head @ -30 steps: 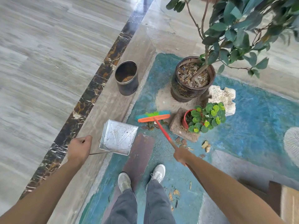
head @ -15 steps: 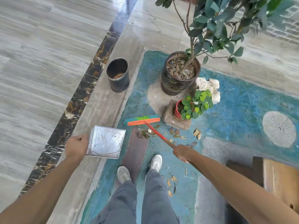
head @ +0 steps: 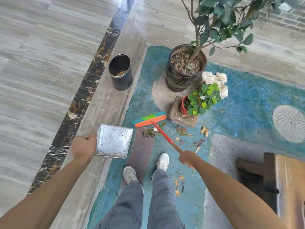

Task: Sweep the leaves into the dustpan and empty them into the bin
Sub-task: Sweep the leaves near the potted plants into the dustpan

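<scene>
Right hand [head: 187,158] curled round the broom [head: 151,120] handle — brush head out ahead of it, touching the floor. Left hand [head: 83,147] fisted, seems to grip the dustpan [head: 113,140] handle; the handle itself is hidden, pan just right of that hand. Leaves [head: 149,132] lie between brush head and right hand — more scattered right of the handle. Bin [head: 121,72] well ahead of left hand.

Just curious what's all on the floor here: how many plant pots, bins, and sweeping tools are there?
Plant pots: 2, dark patterned ceramic pot, small red pot
Bins: 1, black cylindrical bin
Sweeping tools: 2, orange-headed broom, square metal dustpan
Total: 5
</scene>
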`<state>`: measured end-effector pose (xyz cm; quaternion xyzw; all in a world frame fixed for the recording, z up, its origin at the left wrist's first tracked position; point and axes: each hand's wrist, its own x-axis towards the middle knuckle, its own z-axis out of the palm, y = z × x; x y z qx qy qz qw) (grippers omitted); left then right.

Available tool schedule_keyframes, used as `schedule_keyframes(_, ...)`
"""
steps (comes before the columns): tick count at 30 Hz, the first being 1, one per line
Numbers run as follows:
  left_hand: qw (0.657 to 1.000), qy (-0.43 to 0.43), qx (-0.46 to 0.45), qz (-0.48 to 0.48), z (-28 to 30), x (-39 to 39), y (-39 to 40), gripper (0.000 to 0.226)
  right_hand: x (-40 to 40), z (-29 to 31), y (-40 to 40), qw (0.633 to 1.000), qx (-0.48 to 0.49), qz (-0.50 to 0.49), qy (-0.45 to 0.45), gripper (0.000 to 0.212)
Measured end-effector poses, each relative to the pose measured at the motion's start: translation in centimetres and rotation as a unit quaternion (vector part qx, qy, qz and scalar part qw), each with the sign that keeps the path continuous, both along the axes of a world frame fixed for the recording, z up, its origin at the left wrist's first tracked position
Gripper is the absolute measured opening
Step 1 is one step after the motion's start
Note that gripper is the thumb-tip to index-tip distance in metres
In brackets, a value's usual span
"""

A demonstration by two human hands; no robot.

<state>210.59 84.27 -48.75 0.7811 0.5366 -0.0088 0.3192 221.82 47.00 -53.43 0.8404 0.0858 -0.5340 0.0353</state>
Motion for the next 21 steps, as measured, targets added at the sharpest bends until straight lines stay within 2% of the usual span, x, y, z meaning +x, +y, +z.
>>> schedule_keyframes(5,0.999,0.004,-0.025,-0.026,0.0,-0.7,-1.4,0.045,-5.8,1.0,-6.1,0.999,-0.03,-0.023,0.012,0.08)
schedule_keyframes(8,0.999,0.002,-0.039,-0.033,0.1,-1.6,-2.0,0.041,-9.1,1.6,-8.9,0.995,-0.083,-0.053,0.001,0.07)
schedule_keyframes(12,0.998,0.007,-0.049,-0.034,0.6,-2.0,-2.6,0.041,-11.8,2.7,-12.1,0.991,-0.105,-0.074,-0.035,0.048)
schedule_keyframes(15,0.998,0.005,-0.049,-0.03,0.7,-2.4,-3.3,0.046,-12.9,3.1,-12.6,0.991,-0.112,-0.051,-0.05,0.043)
schedule_keyframes(16,0.998,0.003,-0.051,-0.029,0.8,-2.6,-3.7,0.047,-13.0,2.9,-12.3,0.993,-0.11,-0.009,-0.05,0.042)
schedule_keyframes(21,0.997,-0.009,-0.069,-0.015,0.9,-4.1,-5.4,0.047,-10.0,2.1,-6.8,0.995,-0.065,-0.034,-0.063,0.038)
